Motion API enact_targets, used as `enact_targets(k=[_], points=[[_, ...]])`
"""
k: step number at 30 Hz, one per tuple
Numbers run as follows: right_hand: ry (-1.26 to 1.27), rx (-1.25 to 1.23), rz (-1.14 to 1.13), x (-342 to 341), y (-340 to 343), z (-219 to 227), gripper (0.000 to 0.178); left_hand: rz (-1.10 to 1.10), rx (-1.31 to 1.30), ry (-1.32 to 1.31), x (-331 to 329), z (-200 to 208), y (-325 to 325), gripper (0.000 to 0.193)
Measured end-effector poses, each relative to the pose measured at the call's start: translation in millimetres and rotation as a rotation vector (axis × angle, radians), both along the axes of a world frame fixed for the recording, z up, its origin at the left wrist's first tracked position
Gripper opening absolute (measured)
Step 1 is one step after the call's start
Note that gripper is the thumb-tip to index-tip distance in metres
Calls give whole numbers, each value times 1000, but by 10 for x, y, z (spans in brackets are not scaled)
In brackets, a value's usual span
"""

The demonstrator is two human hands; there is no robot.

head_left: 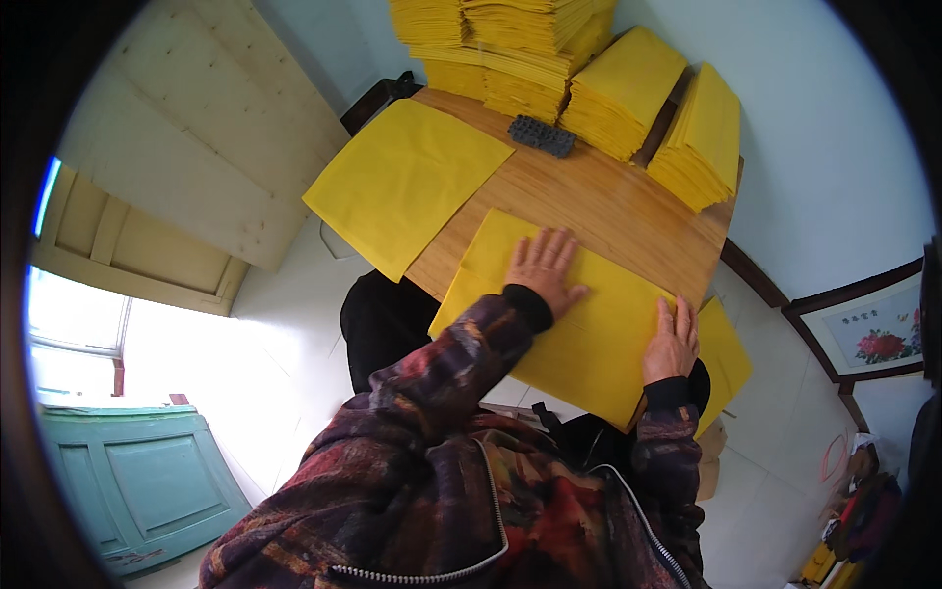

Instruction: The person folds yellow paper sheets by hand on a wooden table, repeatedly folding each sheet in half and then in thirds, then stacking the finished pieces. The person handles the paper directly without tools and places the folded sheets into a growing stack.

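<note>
A: Layout, left to right?

B: Outer yellow sheet point(407, 182) on tabletop point(608, 226); left hand point(545, 270), fingers spread, palm down on nearer yellow sheet point(589, 344) at tabletop's near edge; right hand point(671, 344) on that sheet's right margin, pinching or merely resting: cannot tell.

A: Risks?

B: Uneven palm pressure could skew it; apparent near-edge overhang could sag, causing creases.

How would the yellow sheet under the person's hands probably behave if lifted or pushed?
The yellow sheet looks thin for its broad area, so it is probably light. Faint creases suggest it would bend rather than stay rigid if lifted by one edge. With the left hand spread on it, it may resist sliding.
</note>
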State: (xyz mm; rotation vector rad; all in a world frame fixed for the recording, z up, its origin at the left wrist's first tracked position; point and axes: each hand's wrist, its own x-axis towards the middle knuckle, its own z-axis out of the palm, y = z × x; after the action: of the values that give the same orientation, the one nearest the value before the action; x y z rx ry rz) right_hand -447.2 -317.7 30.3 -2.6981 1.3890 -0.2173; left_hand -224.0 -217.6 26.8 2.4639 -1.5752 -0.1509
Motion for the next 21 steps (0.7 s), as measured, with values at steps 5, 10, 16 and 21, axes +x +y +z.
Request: enact_targets(k=[5, 10, 16, 21], points=[[-50, 32, 12, -21, -1, 1, 50, 165, 32, -69, 442, -3, 236, 81], [-20, -9, 8, -11, -3, -5, 48, 258, 46, -15, 652, 18, 324, 81], [-54, -21, -9, 10, 17, -12, 50, 280, 185, -173, 440, 231, 159, 73], [-62, -3, -17, 22, 18, 7, 49, -435, 158, -97, -573, 123, -411, 66]])
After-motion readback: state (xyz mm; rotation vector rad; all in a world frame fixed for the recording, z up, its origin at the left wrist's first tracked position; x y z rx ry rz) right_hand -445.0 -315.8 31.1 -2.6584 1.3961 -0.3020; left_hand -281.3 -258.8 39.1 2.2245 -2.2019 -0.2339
